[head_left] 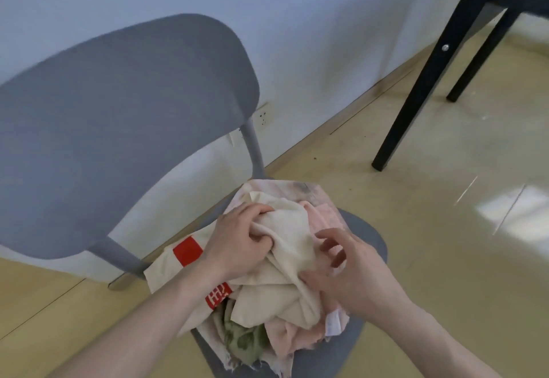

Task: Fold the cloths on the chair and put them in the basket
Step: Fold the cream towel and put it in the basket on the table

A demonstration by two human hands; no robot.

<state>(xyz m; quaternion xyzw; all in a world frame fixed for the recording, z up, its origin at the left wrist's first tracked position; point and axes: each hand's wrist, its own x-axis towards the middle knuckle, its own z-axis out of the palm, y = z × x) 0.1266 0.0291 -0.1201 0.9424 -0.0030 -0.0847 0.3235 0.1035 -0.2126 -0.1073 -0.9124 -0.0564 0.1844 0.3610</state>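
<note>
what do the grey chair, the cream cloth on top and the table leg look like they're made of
Grey chair: likely moulded plastic, matte; smooth one-piece curved backrest, no grain.
Cream cloth: woven fabric, perhaps cotton canvas; soft creases where the left hand grips it, with the right hand on it.
Table leg: black painted wood or metal, I cannot tell which; straight square section with a silver bolt head.
</note>
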